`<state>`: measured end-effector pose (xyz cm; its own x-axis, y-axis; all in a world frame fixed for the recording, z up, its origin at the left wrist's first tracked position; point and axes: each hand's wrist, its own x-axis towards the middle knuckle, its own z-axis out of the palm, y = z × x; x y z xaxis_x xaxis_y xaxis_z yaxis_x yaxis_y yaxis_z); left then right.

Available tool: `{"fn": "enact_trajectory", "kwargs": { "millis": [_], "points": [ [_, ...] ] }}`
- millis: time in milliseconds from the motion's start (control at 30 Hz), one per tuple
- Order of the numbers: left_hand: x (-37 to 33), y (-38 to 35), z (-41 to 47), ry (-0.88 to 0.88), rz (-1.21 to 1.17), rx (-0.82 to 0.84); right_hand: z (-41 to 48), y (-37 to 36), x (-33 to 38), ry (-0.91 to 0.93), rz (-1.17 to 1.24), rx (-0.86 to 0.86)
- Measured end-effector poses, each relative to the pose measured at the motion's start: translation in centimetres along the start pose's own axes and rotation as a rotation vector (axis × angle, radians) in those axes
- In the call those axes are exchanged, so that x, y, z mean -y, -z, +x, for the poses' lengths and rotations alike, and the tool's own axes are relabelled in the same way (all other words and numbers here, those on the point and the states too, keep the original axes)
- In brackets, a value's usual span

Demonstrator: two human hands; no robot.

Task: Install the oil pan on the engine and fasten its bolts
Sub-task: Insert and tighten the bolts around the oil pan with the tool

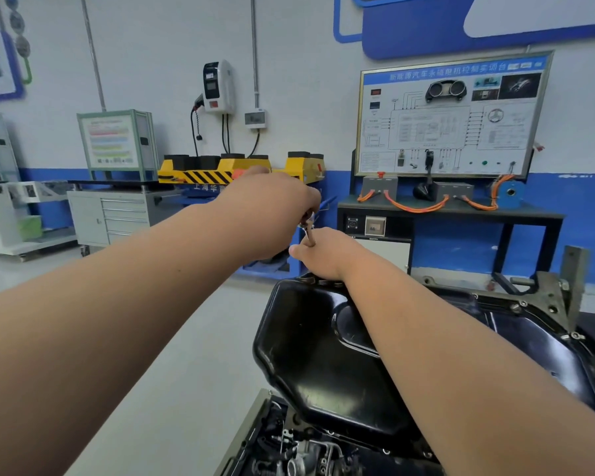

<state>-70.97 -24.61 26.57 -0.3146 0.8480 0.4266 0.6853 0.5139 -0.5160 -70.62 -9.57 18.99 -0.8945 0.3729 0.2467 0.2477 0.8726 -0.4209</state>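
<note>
Left hand (272,207) and right hand (320,257) both grip the tool (310,231) at the oil pan's (323,365) far rim, where tilting it could slip it off the hidden bolt.

The glossy black metal oil pan (323,365) lies lower centre-right of the frame, bulge upward, seated on the grey engine (303,455) showing at the bottom edge. A slim silver metal tool (310,231) stands nearly upright above its far rim, mid-frame.

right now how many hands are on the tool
2. The left hand grips the top of the tool; the right hand holds its shaft just below, over the oil pan.
</note>
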Motion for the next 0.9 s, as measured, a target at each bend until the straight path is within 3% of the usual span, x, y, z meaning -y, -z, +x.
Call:
{"fn": "enact_trajectory", "kwargs": {
  "millis": [233,400,500,567,733,900],
  "points": [
    [-1.1,0.1,-0.1,0.299,-0.301,0.04,0.4,-0.6,0.4,-0.106,-0.051,0.009],
    [-0.3,0.8,0.4,0.049,-0.041,0.099,0.5,-0.5,-0.5,-0.078,-0.03,0.001],
    [0.6,0.2,0.0,-0.064,-0.01,0.002,0.6,-0.4,-0.5,-0.081,-0.037,0.027],
    [0.6,-0.3,-0.4,-0.037,-0.027,-0.05,0.5,-0.4,-0.5,-0.088,-0.04,0.029],
    [-0.3,-0.3,-0.5,0.22,-0.248,0.046,0.7,-0.8,0.1,-0.083,-0.064,0.072],
    [0.3,-0.2,-0.2,0.039,-0.079,0.072,0.5,-0.7,-0.4,-0.132,-0.052,0.121]
  ]
}}
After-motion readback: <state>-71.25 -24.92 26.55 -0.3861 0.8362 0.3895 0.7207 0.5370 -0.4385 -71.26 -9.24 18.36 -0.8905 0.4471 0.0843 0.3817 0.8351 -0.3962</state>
